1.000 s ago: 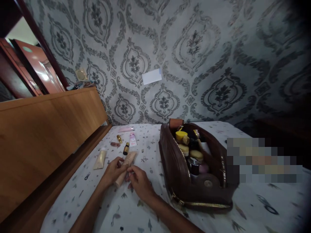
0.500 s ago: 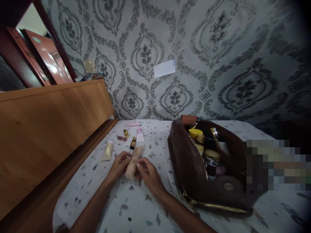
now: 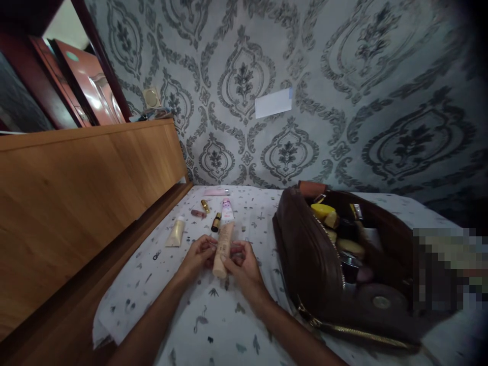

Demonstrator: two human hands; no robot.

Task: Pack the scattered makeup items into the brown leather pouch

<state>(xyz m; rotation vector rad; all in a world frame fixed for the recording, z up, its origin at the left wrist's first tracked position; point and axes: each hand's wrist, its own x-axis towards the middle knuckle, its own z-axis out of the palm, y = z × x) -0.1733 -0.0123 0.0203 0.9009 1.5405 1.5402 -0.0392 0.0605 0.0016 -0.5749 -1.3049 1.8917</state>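
A beige tube (image 3: 223,250) is held between both hands above the patterned white sheet, its cap end toward me. My left hand (image 3: 200,254) grips its left side with bent fingers. On the right side, my right hand (image 3: 246,264) has its thumb on the tube and its fingers curled behind it. Just beyond lie a black and gold small bottle (image 3: 216,222) and a pink-white tube (image 3: 227,209). A gold tube (image 3: 205,206), a brownish-pink tube (image 3: 199,213) and a long pink item (image 3: 215,192) rest farther back. To the left is a cream tube (image 3: 176,233).
An open brown bag (image 3: 310,254) stands on the right, with a yellow round item (image 3: 323,210) and several other cosmetics inside. A wooden panel (image 3: 95,178) borders the sheet on the left. The patterned wall (image 3: 244,132) rises behind.
The view has shifted, so most things appear farther right. The beige tube is more upright in the picture, and my right hand's fingers have closed round it.
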